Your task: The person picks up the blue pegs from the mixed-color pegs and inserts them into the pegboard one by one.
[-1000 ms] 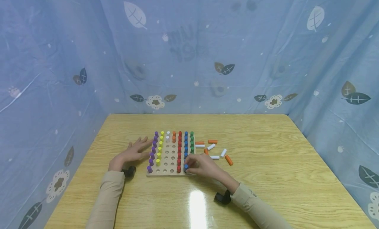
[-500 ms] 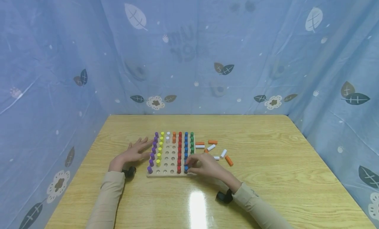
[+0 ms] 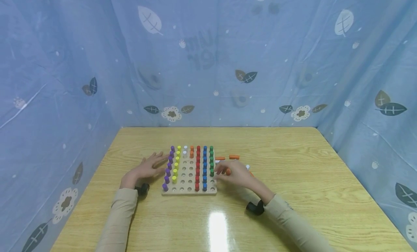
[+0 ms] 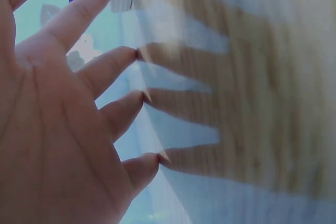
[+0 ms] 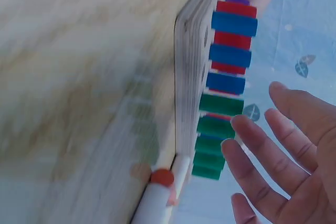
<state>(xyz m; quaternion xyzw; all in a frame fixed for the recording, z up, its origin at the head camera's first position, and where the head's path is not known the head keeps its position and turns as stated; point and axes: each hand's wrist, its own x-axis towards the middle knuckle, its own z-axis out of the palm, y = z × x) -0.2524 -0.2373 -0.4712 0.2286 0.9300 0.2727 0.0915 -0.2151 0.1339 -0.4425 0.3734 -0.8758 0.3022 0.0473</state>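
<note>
A wooden pegboard (image 3: 189,193) lies on the table with columns of coloured pegs standing in its holes. From left to right run purple pegs (image 3: 167,172), yellow pegs (image 3: 176,165), white, orange, red pegs (image 3: 197,172), blue pegs (image 3: 205,171) and green pegs (image 3: 211,166). My right hand (image 3: 235,174) hovers just right of the green column, holding nothing; in the right wrist view its fingers are parted beside the green pegs (image 5: 216,126). My left hand (image 4: 58,124) has its fingers spread, fingertips touching the table, one right at the board's left edge.
Loose orange pegs (image 3: 234,157) and white pegs (image 5: 152,205) lie right of the board, some hidden under my right hand. Bare holes show in the white and orange columns and at the board's front right corner. A patterned blue curtain (image 3: 208,63) surrounds the table.
My right hand set a blue peg into the front hole of the blue column and let go. It then moved right and slightly back. My left hand stayed still.
</note>
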